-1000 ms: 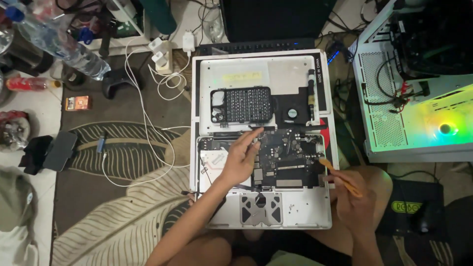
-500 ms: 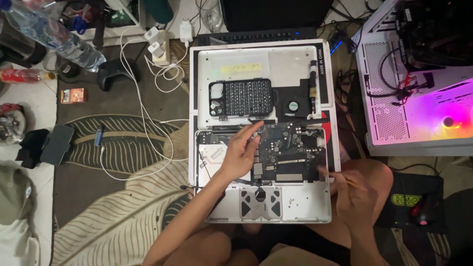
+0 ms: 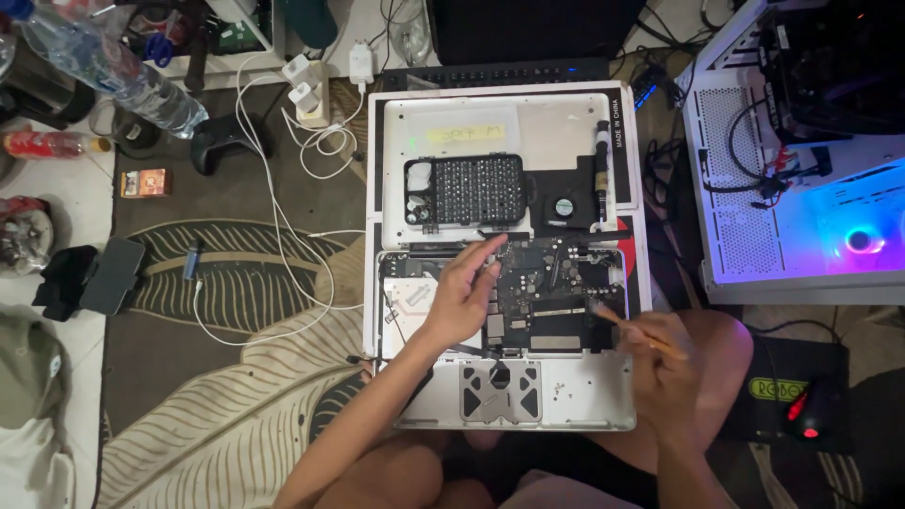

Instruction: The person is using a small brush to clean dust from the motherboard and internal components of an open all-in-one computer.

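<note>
A person seated on a patterned rug (image 3: 217, 415) works over an opened laptop (image 3: 509, 377) whose underside is exposed. The left hand (image 3: 464, 294) lies on the dark circuit board (image 3: 551, 297), fingers loosely together and extended, the fingertips (image 3: 492, 247) reaching the board's upper edge just below a black screwdriver bit case (image 3: 464, 190). The right hand (image 3: 665, 363), resting against the knee, pinches a slim orange tool (image 3: 633, 332) between curled fingers; the tool's tip points up and left from those fingers, to the board's right edge. Beyond the left fingertips, a small round fan (image 3: 564, 206) and a black pen-shaped driver (image 3: 602, 170) rest on the white panel (image 3: 528, 132). White charger cables (image 3: 283, 188) trail well to the left of the hand.
</note>
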